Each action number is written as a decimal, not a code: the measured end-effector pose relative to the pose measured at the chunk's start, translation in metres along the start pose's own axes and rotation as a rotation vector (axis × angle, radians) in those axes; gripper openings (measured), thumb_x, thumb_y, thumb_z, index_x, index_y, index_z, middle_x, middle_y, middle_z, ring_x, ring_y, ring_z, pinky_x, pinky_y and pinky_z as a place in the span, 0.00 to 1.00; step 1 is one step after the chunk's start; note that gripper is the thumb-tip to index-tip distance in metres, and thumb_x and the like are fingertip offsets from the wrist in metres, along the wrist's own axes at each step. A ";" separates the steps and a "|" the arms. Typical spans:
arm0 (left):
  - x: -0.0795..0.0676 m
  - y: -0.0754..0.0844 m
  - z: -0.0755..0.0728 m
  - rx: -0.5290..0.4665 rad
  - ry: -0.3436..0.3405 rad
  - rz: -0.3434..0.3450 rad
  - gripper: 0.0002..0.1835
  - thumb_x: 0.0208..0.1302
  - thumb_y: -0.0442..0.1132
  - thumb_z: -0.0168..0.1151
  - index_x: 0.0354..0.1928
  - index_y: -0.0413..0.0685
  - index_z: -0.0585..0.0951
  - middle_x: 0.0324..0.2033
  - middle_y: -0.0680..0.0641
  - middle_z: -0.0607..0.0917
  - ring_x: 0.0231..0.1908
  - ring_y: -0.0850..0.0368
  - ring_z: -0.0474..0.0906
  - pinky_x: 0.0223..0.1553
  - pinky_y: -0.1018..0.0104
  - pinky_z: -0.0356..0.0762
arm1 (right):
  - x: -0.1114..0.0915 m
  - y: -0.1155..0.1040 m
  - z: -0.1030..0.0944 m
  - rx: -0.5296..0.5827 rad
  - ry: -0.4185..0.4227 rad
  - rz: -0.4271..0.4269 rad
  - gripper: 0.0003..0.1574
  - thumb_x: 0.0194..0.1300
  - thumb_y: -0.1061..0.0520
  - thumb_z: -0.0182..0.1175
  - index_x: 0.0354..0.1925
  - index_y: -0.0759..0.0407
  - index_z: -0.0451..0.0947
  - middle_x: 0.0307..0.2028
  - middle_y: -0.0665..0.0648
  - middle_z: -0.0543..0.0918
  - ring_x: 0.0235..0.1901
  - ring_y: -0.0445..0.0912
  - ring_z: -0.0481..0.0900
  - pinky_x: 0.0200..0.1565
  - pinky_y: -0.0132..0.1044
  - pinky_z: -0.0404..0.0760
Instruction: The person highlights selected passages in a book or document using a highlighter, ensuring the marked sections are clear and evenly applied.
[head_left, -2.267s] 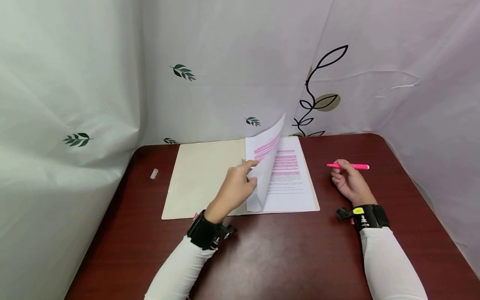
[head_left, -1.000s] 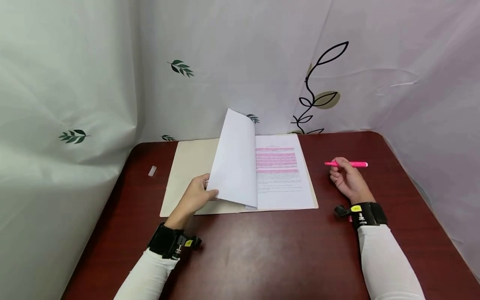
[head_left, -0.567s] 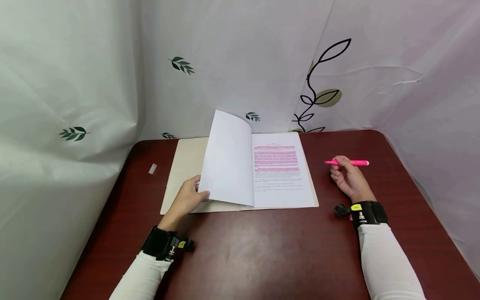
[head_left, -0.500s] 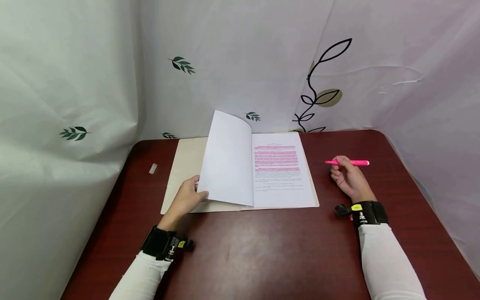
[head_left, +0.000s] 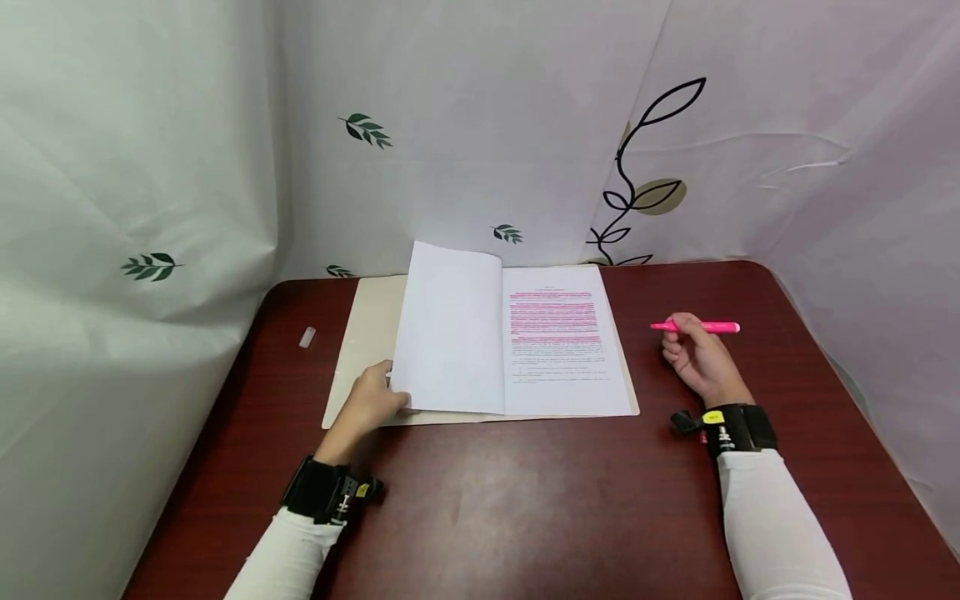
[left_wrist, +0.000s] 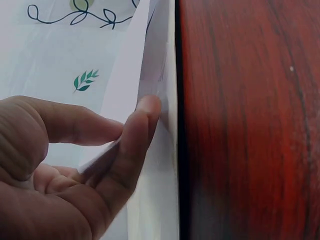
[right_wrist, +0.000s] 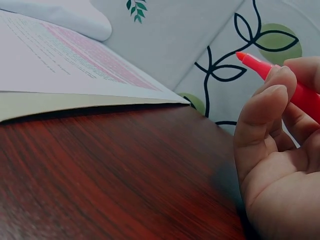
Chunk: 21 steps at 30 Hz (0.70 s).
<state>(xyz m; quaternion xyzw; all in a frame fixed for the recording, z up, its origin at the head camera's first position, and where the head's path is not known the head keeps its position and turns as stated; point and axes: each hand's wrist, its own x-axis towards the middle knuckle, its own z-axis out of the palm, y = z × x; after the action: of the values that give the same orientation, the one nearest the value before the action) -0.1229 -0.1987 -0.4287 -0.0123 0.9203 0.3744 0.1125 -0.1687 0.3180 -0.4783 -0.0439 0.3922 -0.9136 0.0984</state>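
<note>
My left hand [head_left: 367, 398] pinches the lower left corner of a turned sheet of paper [head_left: 450, 333] between thumb and fingers. In the left wrist view that sheet [left_wrist: 127, 75] stands tilted above the cream folder [left_wrist: 172, 150]. To its right lies a printed page [head_left: 558, 375] with pink-highlighted lines in its upper half. Both rest in the open cream folder [head_left: 367, 325]. Off the folder's right side, my right hand [head_left: 701, 360] grips an uncapped pink highlighter [head_left: 720, 327]; its tip [right_wrist: 241, 56] points up and left in the right wrist view.
A small pale cap-like piece [head_left: 307, 337] lies on the dark red wooden table [head_left: 480, 508], left of the folder. A white curtain [head_left: 450, 125] with leaf prints hangs behind the table and along its sides.
Over the last two seconds my left hand has turned the sheet from right to left and lowered it toward the folder's left side. The right hand with the highlighter has barely moved.
</note>
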 end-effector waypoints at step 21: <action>-0.012 0.013 0.014 0.243 -0.066 -0.057 0.48 0.61 0.28 0.55 0.77 0.21 0.41 0.60 0.16 0.74 0.44 0.36 0.82 0.40 0.48 0.79 | 0.009 0.008 0.036 -0.384 0.149 0.072 0.07 0.78 0.59 0.57 0.40 0.55 0.80 0.25 0.50 0.82 0.24 0.39 0.77 0.27 0.28 0.78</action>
<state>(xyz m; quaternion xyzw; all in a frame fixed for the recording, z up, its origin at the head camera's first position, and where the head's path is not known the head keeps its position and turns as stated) -0.1094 -0.1806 -0.4273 -0.0122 0.9540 0.2572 0.1539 -0.1703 0.2848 -0.4592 0.0199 0.5665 -0.8187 0.0914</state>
